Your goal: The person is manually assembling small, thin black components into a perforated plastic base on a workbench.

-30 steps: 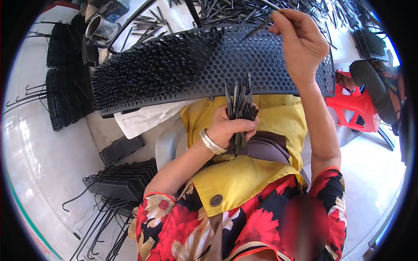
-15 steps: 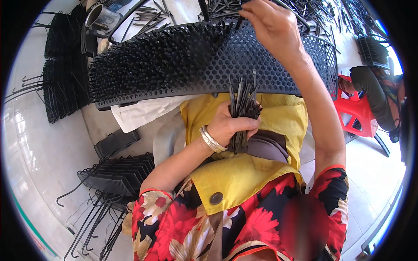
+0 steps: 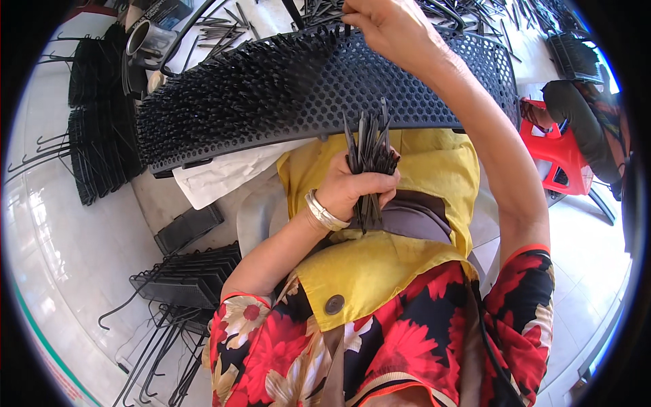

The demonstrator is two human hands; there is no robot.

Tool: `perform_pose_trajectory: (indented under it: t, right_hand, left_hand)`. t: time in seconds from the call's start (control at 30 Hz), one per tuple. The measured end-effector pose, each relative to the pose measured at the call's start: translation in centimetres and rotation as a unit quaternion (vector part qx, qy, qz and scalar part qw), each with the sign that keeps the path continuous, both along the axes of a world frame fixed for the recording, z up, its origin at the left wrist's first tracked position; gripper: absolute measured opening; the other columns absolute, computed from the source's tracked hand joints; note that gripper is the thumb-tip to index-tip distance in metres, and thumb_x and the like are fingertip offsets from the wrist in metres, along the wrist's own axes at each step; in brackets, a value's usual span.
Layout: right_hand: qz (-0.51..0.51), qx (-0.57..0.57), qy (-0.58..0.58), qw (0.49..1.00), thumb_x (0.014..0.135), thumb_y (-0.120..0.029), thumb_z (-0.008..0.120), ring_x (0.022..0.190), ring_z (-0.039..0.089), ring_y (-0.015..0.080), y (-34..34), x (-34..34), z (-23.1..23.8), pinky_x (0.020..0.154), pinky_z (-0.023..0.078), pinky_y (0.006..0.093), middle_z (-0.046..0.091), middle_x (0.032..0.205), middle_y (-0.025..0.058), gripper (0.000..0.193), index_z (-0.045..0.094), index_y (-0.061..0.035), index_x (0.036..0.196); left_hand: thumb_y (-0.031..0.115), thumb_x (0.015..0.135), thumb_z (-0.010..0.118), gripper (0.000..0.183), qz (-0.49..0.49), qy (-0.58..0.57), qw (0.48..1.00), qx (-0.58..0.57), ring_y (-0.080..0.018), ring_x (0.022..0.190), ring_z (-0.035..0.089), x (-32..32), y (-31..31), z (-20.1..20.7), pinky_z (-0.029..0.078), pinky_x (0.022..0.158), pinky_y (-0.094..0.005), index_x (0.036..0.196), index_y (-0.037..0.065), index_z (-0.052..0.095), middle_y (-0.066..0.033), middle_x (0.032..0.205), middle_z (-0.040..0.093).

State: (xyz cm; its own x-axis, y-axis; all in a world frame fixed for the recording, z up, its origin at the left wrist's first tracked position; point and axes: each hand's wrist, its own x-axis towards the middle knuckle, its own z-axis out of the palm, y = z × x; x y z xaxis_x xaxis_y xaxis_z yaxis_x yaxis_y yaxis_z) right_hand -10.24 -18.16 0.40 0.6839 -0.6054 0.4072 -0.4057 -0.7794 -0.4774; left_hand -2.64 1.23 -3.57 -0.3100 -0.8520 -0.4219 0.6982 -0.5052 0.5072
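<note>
A black perforated panel [image 3: 407,91] lies across in front of me, full of round holes. Its left half is packed with upright black strips [image 3: 230,88]; bare holes show on the right half. My left hand [image 3: 349,190] is closed round a bundle of thin, pointed black strips [image 3: 369,149], held near my lap at the panel's near edge. At the panel's far edge my right hand [image 3: 390,27] pinches a dark strip, beside the last filled rows. Only a short piece of that strip shows below the fingertips.
Loose black strips [image 3: 217,32] lie scattered beyond the panel, near a metal mug [image 3: 150,42]. Black hooked racks hang at the left [image 3: 102,149] and stand stacked at lower left [image 3: 190,275]. A person sits on a red stool [image 3: 563,159] at the right.
My right hand has shifted left along the panel's far edge and slightly away from me. My left hand with the bundle has moved a little left and up in the view.
</note>
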Motion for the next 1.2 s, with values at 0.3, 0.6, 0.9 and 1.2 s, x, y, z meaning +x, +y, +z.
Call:
perform_pose_trajectory:
  t: [0.3,0.6,0.9,1.2]
  right_hand:
    - [-0.011,0.462,0.005,0.887,0.076,-0.011,0.061,0.046,0.048,0.0034,5.1,-3.6,0.8,0.04,0.038,0.0178,0.056,0.059,0.0004,0.014,0.059,0.0009,0.083]
    - [-0.099,0.444,-0.165,0.875,0.071,-0.004,0.06,0.045,0.048,0.0061,5.0,-4.8,1.2,0.041,0.039,0.0186,0.056,0.056,0.0035,0.008,0.058,0.0029,0.074]
    - [-0.162,0.065,-0.323,0.93,0.071,-0.001,0.062,0.053,0.054,0.0146,2.7,-1.6,1.2,0.049,0.043,0.0232,0.057,0.064,0.0078,0.008,0.057,0.0005,0.077]
    - [-0.01,-0.157,-0.206,0.966,0.071,-0.001,0.063,0.057,0.058,0.0158,1.4,-0.1,-0.8,0.052,0.045,0.0217,0.06,0.072,0.0078,0.01,0.058,-0.0001,0.078]
  left_hand:
    - [-0.001,0.068,0.06,0.028,0.021,0.058,0.998,-0.002,-0.0167,0.051,0.051,0.5,-0.2,0.1,0.041,0.048,-0.0269,0.095,-0.002,0.051,-0.0094,0.07,0.055]
    - [-0.001,0.069,0.06,0.029,0.033,0.019,0.999,0.01,-0.017,0.053,0.052,0.5,-0.2,-0.2,0.042,0.049,-0.0272,0.096,-0.002,0.051,-0.0102,0.069,0.055]
    - [-0.002,0.068,0.06,0.029,0.027,0.007,1.0,0.007,-0.0163,0.053,0.053,0.3,-0.3,-0.3,0.042,0.05,-0.0266,0.095,-0.002,0.051,-0.0086,0.069,0.055]
    - [-0.003,0.067,0.059,0.031,0.024,-0.017,0.999,0.027,-0.0165,0.051,0.051,0.2,-0.2,-0.2,0.04,0.049,-0.0273,0.096,0.0,0.051,-0.0102,0.07,0.055]
